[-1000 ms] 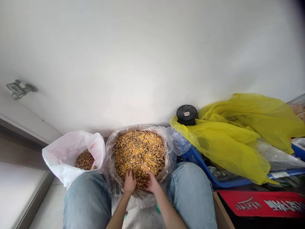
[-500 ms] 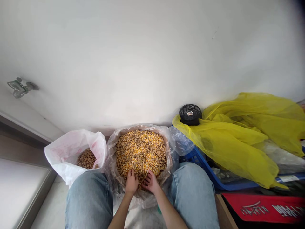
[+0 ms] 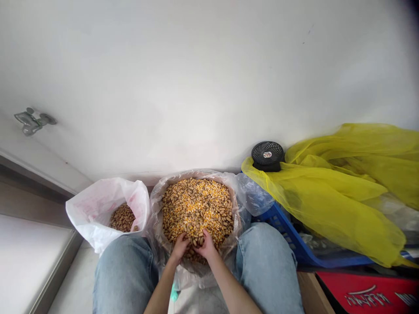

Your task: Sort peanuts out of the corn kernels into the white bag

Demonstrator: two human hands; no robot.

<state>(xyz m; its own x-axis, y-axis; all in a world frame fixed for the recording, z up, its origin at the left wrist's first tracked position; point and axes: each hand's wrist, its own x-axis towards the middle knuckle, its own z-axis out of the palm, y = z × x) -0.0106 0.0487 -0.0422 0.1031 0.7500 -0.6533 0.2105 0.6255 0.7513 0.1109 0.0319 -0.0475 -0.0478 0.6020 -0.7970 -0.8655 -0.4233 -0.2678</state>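
Between my knees stands a wide container lined with a clear plastic bag (image 3: 156,226), full of unshelled peanuts (image 3: 170,201) mixed with yellow and white corn kernels (image 3: 211,188). Both my hands are at its near edge. My left hand (image 3: 180,247) curls in from the left with bent fingers. My right hand (image 3: 207,247) is cupped opposite it, palm turned inward. A small clump of peanuts is gathered between the two hands. To the left, a white plastic bag (image 3: 90,205) stands open with peanuts (image 3: 122,218) at its bottom.
On the right, a blue plastic basket (image 3: 291,244) carries yellow mesh cloth (image 3: 330,196) and a small black fan (image 3: 267,155). A red printed box (image 3: 366,294) sits below it. A white wall (image 3: 196,87) rises behind, with a metal doorstop (image 3: 34,122) at left.
My right hand has turned and closed in, and both hands now cup peanuts between them. The view has shifted slightly left.
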